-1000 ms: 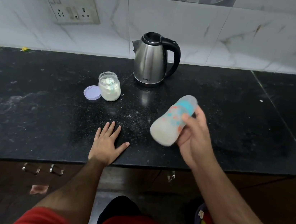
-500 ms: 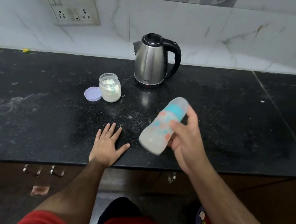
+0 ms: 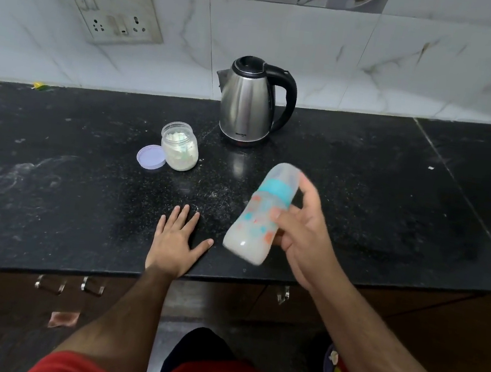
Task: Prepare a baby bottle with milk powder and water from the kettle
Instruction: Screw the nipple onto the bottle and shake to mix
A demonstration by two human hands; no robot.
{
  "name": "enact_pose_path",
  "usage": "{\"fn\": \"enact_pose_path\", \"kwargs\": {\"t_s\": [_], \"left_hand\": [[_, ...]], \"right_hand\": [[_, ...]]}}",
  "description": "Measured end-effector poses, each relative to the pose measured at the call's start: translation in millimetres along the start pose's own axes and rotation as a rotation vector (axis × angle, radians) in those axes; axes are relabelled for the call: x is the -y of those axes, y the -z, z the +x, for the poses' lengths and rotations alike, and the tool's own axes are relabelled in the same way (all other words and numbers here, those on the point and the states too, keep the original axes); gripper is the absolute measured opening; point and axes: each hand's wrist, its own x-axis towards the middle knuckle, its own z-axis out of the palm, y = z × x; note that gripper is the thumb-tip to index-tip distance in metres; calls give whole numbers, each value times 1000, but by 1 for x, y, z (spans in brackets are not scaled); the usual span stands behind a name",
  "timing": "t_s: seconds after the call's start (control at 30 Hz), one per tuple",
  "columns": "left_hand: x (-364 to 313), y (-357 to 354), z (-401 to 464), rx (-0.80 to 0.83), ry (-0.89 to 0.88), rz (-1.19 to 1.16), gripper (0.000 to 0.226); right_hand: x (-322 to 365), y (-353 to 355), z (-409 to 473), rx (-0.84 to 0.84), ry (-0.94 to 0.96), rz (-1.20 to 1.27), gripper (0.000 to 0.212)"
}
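The translucent baby bottle with a teal collar and orange-and-blue print is held in the right hand, fingers wrapped round its middle, tilted with the capped top away from the body and the base low, above the front edge of the black speckled stone counter. A cloudy white liquid is seen pooled in the base, and the outline is blurred, so the step in hand is judged to be the shaking of the mixture. It would be done well if the collar were kept tight, the grip held at the waist of the bottle, and the strokes kept short until no lumps can be seen. The left hand is laid flat and empty, fingers spread, on the counter at its front edge, just left of the bottle and apart from it. Farther back, a clear glass jar of white milk powder stands open, its lilac round lid lying beside it on the left. The stainless steel kettle with a black handle stands near the back edge against the tiled wall. A wide swing could strike the counter edge; nothing else is found in the way.
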Motion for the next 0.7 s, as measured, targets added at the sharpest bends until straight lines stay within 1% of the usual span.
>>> {"fn": "enact_pose_path", "kwargs": {"t_s": [0.07,0.1,0.17,0.23,0.27,0.3,0.4,0.43,0.47,0.57,0.6,0.63,0.7], "left_hand": [[0,-1,0,-10,4,3,89],[1,-2,-1,-13,5,4,89],[2,-3,0,-13,6,2,91],[3,-4,1,-12,5,-1,93],[4,-5,1,-14,4,1,93],[4,-5,1,-18,3,5,93],[3,-6,1,-28,3,1,91],[3,-6,0,-31,2,-1,91],[3,-6,0,-31,3,1,91],[3,-6,1,-23,5,8,92],[3,-6,1,-23,4,8,93],[2,-6,1,-25,3,7,92],[3,-6,1,-28,4,1,91]], "right_hand": [[3,3,6,-93,58,77,75],[3,3,7,-108,59,84,74],[-1,2,3,-55,0,26,78],[-1,1,-5,54,-74,-71,80],[2,2,-5,70,-73,-87,80],[5,3,-3,40,-48,-69,79],[14,9,9,-139,32,79,71],[15,10,11,-164,39,100,70],[14,9,10,-152,34,85,70],[6,7,-2,22,-56,-67,73],[5,8,-5,53,-74,-88,75],[6,8,-4,40,-63,-79,75],[9,10,4,-82,-8,-2,71]]}}
